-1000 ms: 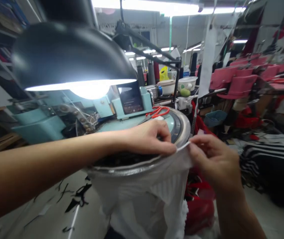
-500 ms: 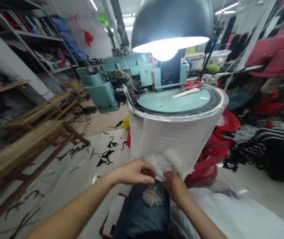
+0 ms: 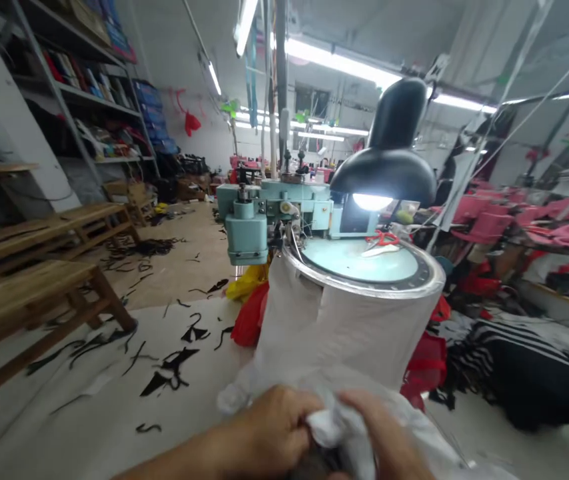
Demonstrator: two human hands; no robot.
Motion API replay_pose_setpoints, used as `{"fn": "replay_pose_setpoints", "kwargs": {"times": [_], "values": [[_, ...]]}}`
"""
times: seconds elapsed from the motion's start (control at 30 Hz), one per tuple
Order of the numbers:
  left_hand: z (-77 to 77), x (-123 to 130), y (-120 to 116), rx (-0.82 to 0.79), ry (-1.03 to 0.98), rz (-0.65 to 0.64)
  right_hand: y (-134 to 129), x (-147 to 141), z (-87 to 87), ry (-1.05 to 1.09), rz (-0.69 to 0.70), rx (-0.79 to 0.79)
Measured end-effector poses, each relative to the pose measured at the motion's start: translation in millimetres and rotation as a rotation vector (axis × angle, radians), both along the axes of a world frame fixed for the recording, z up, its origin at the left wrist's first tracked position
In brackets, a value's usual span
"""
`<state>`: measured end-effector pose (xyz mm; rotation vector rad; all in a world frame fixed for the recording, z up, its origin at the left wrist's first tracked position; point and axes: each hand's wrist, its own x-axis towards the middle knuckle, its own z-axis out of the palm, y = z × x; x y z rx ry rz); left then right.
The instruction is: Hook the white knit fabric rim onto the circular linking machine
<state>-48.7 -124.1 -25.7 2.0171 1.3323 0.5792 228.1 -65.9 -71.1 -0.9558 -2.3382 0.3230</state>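
Workshop floor [image 3: 189,267] around you: your left hand [image 3: 269,433] and right hand [image 3: 379,433] both closed on white fabric [image 3: 349,333] hanging from the machine ring [image 3: 364,288].

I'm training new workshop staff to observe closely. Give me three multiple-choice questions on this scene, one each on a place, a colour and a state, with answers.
1. Where do the red-handled scissors lie?
A) on the pale teal round plate
B) on a wooden bench
C) on the floor

2. What colour are the scraps on the floor?
A) yellow
B) blue
C) black

3. What are the left hand and right hand doing?
A) resting on the plate
B) clutching bunched white fabric
C) holding the scissors

1: A, they sit at the plate's far side.
2: C, dark strips lie scattered there.
3: B, the fabric is gathered between both hands.
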Motion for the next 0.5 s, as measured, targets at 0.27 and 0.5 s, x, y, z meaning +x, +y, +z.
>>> {"fn": "replay_pose_setpoints", "kwargs": {"times": [0.27, 0.5], "values": [[79.1, -26, 34, 0.225, 0.398, -0.060, 7, -50, 21.9, 0.057, -0.068, 0.229], [105.6, -9, 47, 0.447, 0.476, -0.131, 14, -70, 65.7, 0.106, -0.117, 0.341]]}}
